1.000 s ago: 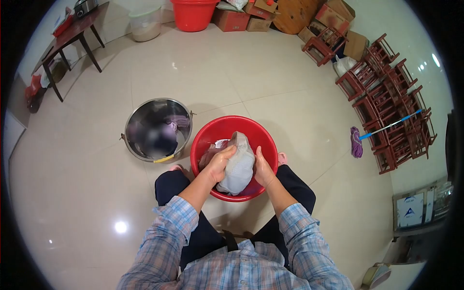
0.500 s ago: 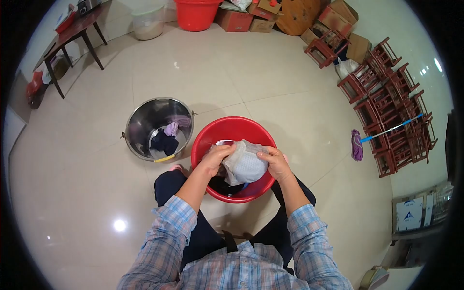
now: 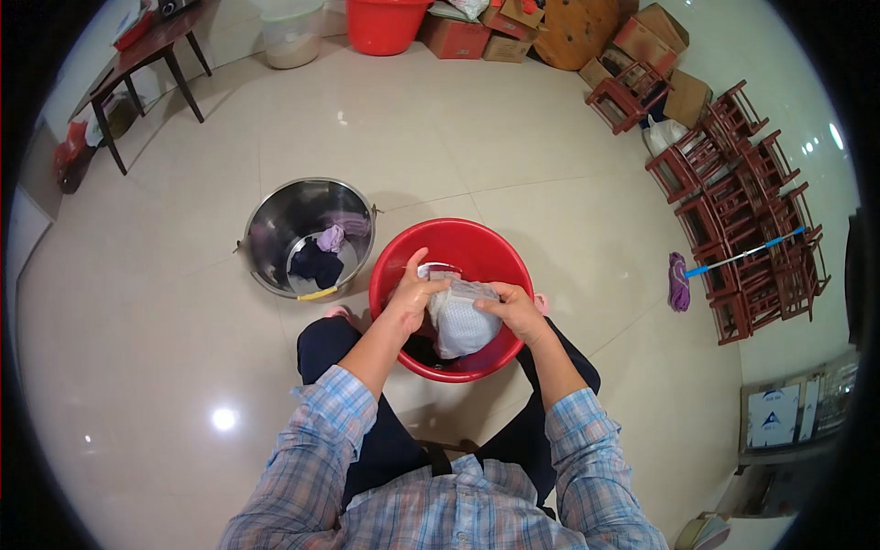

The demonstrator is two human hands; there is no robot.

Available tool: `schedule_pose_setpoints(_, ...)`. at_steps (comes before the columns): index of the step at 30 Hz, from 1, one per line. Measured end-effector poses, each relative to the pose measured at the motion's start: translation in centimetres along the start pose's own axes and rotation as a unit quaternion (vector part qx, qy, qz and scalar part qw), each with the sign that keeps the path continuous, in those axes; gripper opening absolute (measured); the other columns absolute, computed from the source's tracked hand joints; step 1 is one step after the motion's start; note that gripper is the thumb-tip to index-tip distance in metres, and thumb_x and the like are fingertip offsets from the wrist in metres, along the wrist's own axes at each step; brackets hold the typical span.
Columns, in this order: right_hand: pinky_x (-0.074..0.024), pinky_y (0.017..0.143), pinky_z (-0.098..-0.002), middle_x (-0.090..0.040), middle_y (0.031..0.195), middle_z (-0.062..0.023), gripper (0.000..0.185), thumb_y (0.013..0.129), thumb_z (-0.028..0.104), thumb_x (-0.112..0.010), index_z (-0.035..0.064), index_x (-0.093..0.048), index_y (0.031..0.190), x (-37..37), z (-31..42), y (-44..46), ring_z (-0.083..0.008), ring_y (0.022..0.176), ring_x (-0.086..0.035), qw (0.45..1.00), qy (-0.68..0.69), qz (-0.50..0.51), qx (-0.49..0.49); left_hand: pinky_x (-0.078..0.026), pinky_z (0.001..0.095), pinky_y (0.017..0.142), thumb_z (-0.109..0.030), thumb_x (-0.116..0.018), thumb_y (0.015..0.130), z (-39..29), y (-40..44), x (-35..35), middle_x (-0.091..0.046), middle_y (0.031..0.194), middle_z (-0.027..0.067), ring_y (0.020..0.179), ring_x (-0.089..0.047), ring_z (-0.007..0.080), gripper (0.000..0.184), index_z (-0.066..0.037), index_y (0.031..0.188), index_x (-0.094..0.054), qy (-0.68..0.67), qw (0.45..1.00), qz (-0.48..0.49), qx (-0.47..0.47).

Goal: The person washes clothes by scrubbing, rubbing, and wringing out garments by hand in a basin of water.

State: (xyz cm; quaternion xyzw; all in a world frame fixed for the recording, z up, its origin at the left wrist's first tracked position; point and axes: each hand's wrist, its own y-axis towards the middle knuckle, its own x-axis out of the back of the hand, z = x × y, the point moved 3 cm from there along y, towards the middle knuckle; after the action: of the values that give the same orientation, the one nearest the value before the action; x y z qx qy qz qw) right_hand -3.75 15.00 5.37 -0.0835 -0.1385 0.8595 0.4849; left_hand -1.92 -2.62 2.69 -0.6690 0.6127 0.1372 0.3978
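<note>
A light grey, dotted cloth item [image 3: 466, 321] hangs over the red basin [image 3: 451, 235] between my hands. My left hand [image 3: 414, 295] is at its left side, thumb on the cloth and the index finger raised. With thumb and fingers, my right hand [image 3: 513, 310] pinches its upper right edge. Dark cloth [image 3: 422, 348] lies low in the basin, partly hidden. To the left stands a metal bucket [image 3: 275, 229] with a dark cloth [image 3: 316, 266] and a light purple cloth [image 3: 331, 239] inside.
Stacked red-brown stools [image 3: 724, 211] stand at the right, with a purple mop [image 3: 678, 282] beside them. Cardboard boxes [image 3: 456, 38], a larger red tub [image 3: 385, 29] and a clear bucket [image 3: 291, 37] line the back. A dark-legged table [image 3: 151, 50] is at the upper left.
The cloth item has turned between my hands, and its dotted surface now hangs lower. My left index finger has lifted off it. My right hand came from open to gripping its edge.
</note>
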Motion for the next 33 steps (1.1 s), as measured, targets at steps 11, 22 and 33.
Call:
schedule_pose_setpoints(11,-0.0435,0.069,-0.0234,-0.062,0.082,-0.0012,0.020,0.075,0.007,-0.063,-0.0003,-0.063,0.094,0.7,-1.9,-0.2,-0.0088,0.073,-0.055,0.998,-0.028,-0.057,-0.028,-0.044,0.0263,0.080,0.011,-0.050,0.075,1.1,1.3,0.8,-0.060,0.093,0.0076,0.089,-0.057,0.0168,0.040,-0.003,0.112,-0.051,0.230,0.966,0.007,-0.115)
schedule_pose_setpoints(22,-0.0435,0.067,-0.0228,-0.062,0.082,-0.0014,0.018,0.075,0.003,-0.062,0.0003,-0.063,0.092,0.1,-2.1,-0.1,-0.0091,0.072,-0.055,0.993,-0.004,-0.118,0.013,-0.044,0.0295,0.072,-0.004,-0.067,0.069,0.3,0.9,1.3,-0.058,0.092,0.0135,0.083,-0.056,0.0189,0.029,-0.006,0.097,-0.060,0.573,0.789,-0.079,-0.208)
schedule_pose_setpoints(33,-0.0402,0.066,-0.0229,-0.058,0.077,-0.0004,0.015,0.079,0.013,-0.060,0.0016,-0.062,0.089,-0.1,-2.7,0.8,-0.0093,0.071,-0.051,0.985,0.039,-0.164,0.033,-0.042,0.0262,0.073,-0.008,-0.047,0.086,3.1,3.1,2.8,-0.055,0.087,0.0054,0.079,-0.052,0.0150,0.013,-0.003,0.095,-0.055,0.103,0.991,-0.074,-0.036)
